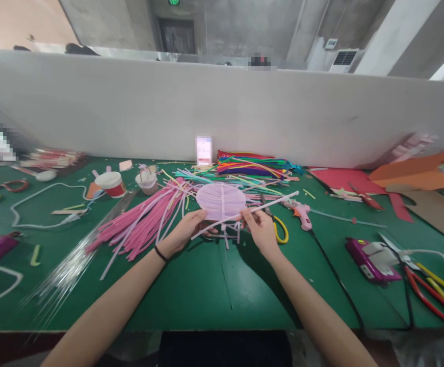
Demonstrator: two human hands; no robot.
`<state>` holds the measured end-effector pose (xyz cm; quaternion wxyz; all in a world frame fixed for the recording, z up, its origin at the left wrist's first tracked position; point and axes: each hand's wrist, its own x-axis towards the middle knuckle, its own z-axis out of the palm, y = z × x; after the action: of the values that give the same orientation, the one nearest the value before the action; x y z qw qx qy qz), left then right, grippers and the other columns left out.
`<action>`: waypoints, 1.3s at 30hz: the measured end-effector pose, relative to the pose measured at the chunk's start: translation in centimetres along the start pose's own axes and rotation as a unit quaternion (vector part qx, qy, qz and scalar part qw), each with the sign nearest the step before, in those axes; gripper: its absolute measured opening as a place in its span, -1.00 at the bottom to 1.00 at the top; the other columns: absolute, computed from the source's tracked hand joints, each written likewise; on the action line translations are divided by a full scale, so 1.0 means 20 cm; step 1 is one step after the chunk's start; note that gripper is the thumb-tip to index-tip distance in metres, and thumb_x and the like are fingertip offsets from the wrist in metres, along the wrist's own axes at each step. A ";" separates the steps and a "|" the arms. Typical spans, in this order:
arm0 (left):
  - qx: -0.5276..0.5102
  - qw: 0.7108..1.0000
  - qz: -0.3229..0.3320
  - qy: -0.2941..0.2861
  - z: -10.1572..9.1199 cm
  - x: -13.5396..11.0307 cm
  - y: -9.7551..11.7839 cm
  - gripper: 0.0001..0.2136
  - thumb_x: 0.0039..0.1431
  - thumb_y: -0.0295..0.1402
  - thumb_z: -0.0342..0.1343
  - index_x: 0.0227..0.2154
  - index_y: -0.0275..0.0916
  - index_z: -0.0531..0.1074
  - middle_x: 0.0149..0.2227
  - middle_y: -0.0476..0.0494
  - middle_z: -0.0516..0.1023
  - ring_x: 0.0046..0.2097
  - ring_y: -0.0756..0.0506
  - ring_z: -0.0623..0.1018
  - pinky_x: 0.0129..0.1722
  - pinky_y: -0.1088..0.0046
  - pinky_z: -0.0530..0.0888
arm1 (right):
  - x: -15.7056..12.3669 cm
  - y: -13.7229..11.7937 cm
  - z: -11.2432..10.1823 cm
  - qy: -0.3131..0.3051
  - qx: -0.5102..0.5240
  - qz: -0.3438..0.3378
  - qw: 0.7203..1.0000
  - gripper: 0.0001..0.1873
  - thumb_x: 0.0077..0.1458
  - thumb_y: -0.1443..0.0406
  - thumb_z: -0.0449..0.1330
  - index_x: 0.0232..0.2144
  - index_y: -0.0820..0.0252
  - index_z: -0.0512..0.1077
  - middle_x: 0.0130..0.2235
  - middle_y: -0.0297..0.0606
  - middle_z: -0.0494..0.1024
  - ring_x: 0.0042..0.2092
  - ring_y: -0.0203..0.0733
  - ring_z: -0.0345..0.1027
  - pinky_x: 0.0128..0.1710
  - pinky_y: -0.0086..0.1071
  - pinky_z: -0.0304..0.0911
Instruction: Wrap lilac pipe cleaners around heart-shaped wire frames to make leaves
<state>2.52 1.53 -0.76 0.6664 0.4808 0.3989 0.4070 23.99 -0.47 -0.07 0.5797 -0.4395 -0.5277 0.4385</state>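
Observation:
In front of me is a lilac oval piece (214, 203) with a ribbed surface and a strip down its middle, apparently made of pipe cleaners. A small lilac frame (224, 235) of thin pieces shows just below it. My left hand (187, 229) is closed at the oval's lower left edge, its lower fingers partly hidden. Thumb and fingers of my right hand (260, 230) pinch a long lilac pipe cleaner (279, 200), which slants across the oval's lower edge toward my left hand. Yellow-handled scissors (282, 229) lie beside my right hand.
Pink pipe cleaners (141, 221) and thin clear-looking rods (80, 255) lie left; coloured pipe cleaners (250, 165) lie behind. To the right are a pink glue gun (303, 215), its black cord, a purple power strip (372, 261) and large scissors (436, 295). A paper cup (110, 184) stands left.

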 end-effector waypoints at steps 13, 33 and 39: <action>0.031 0.999 0.011 0.038 0.04 -0.01 -0.01 -0.73 0.22 -0.17 0.00 -0.23 -0.32 0.33 -0.22 -0.31 0.59 -0.41 -0.10 0.62 -0.46 0.44 0.53 | -0.02 -0.01 0.00 0.017 -0.102 -0.074 0.992 -0.65 0.12 0.03 0.09 -0.32 0.18 0.45 -0.38 -0.23 0.58 -0.47 -0.22 0.38 -0.47 -0.38 0.25; 0.059 0.996 0.030 0.052 0.02 0.00 -0.01 -0.67 0.20 -0.10 -0.01 -0.32 -0.33 0.36 -0.38 -0.23 0.59 -0.48 -0.06 0.58 -0.50 0.50 0.48 | 0.01 0.03 -0.03 0.011 -0.114 -0.024 0.993 -0.57 0.04 -0.05 0.12 -0.32 0.19 0.46 -0.42 -0.22 0.58 -0.45 -0.17 0.42 -0.53 -0.38 0.26; 0.067 0.994 0.049 0.071 0.02 0.00 -0.01 -0.65 0.15 -0.05 0.03 -0.39 -0.32 0.35 -0.49 -0.10 0.51 -0.50 -0.03 0.54 -0.53 0.53 0.44 | 0.02 0.04 -0.02 0.003 -0.087 -0.011 0.996 -0.58 0.04 -0.03 0.14 -0.32 0.20 0.46 -0.42 -0.22 0.59 -0.46 -0.19 0.42 -0.56 -0.40 0.23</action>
<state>2.85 1.32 -0.87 0.5818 0.5134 0.4477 0.4443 24.42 -0.02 -0.72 0.5454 -0.4840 -0.5671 0.3830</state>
